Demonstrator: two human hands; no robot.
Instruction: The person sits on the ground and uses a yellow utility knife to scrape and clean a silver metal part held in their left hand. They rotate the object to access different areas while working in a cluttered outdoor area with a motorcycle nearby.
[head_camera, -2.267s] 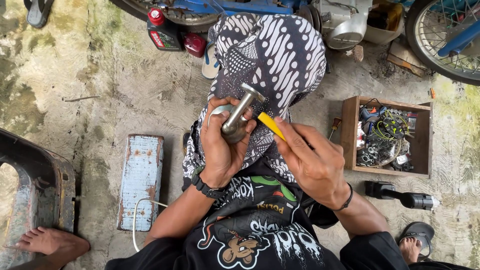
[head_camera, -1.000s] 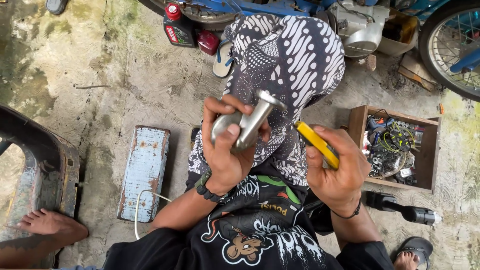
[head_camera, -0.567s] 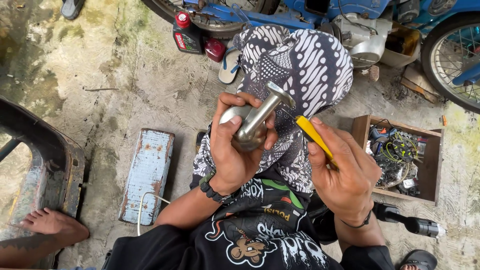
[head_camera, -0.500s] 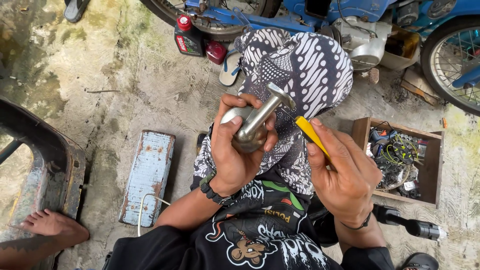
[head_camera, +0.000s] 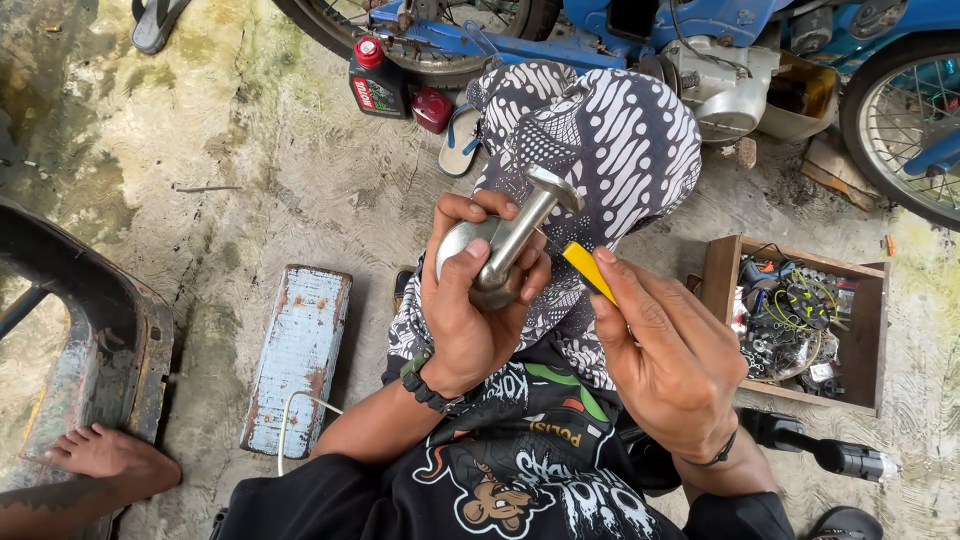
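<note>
Light: soft, even daylight, shadows faint.
Glare: mild on metal part (head_camera: 505, 245).
Focus: sharp; slight wide-angle bending at the edges.

Two hands (head_camera: 470, 320), one metal part (head_camera: 505, 250), one yellow-handled tool (head_camera: 588, 271).

Both forearms rise from the bottom of the view and meet in front of the chest, bent at the elbows. The left hand (head_camera: 470, 310) is raised with its back toward the camera, the fingers (head_camera: 462, 275) curled tight in a closed grip and the thumb pressed along the front; a dark band circles the left wrist. The right hand (head_camera: 665, 350) sits just beside it, slightly lower, its back also turned up, the fingers drawn together in a pinching grip with the forefinger stretched forward toward the left hand. A thin dark cord rings the right wrist. The two hands are close but not touching.
</note>
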